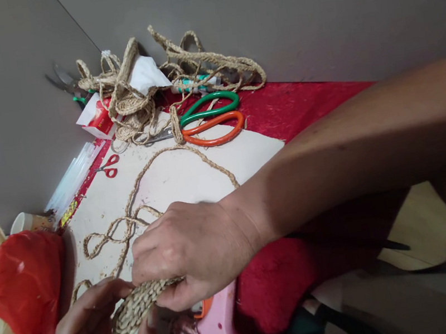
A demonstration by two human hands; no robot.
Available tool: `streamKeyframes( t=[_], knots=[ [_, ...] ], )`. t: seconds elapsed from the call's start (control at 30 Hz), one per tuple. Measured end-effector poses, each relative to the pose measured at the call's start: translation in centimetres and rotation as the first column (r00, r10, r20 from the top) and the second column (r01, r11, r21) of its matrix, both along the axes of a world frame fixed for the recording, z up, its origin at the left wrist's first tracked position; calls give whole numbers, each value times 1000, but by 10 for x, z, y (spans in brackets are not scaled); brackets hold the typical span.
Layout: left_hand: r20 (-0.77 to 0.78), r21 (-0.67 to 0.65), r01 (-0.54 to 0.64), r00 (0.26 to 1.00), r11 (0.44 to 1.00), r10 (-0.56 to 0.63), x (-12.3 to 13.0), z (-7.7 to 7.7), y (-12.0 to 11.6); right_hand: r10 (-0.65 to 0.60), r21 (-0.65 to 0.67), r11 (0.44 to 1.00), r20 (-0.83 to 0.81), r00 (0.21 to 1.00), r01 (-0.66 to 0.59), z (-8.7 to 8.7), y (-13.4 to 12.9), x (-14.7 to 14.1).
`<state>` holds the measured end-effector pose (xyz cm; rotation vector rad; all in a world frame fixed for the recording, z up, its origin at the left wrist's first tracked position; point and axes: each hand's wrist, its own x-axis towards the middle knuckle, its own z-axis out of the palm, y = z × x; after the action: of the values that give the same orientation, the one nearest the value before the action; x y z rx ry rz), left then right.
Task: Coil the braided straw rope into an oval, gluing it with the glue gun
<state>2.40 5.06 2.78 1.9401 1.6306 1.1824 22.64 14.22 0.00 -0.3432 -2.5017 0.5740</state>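
Note:
A small oval piece of coiled, braided straw point(137, 308) is held between both hands at the lower middle. My left hand point(101, 333) grips its left end between thumb and fingers. From above, my right hand point(189, 251) pinches its right end, thumb below and fingers bent over; part of the piece is hidden under that hand. A thin braided straw cord point(137, 186) loops over the white board point(174, 180) behind the hands. Just below my right hand lies a pink tool point(222, 325), partly hidden.
Large scissors with green and orange handles point(212, 129), small red scissors point(109, 167) and a heap of braided cord point(132, 102) lie at the back. A red plastic bag point(25, 283) and a paper cup point(28, 222) are at the left, near clear sticks point(76, 176).

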Motion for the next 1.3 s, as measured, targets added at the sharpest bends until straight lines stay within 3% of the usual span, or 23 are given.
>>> streamKeyframes(
  t=[0.33,0.5,0.73,0.9,1.03,1.17,1.23,1.3],
  knots=[
    [-14,43,38,999,998,-38,1,0,3,63,-110,991,-71,995,-71,-2,-1,-1],
    [8,-26,0,1000,1000,0,2,-2,-1,29,-181,983,-77,997,-43,-2,-1,-2],
    [-2,33,76,997,997,-76,-5,-6,1,29,-23,999,-29,999,-30,-2,-2,0],
    [-44,33,131,991,991,-129,-7,-5,0,32,-18,999,-65,997,-34,-3,-3,-1],
    [8,48,48,999,998,-48,1,-6,3,41,-165,984,-115,992,-60,-5,-2,-3],
    [103,45,-81,992,996,76,8,-5,5,8,-355,931,-212,977,-85,-4,-2,-6],
    [130,6,-125,984,992,123,10,-4,4,-38,-460,886,-208,977,-64,-2,-2,-7],
    [141,-6,-140,980,990,140,10,-2,1,-97,-593,805,-186,978,-33,1,-3,-8]
  ],
)
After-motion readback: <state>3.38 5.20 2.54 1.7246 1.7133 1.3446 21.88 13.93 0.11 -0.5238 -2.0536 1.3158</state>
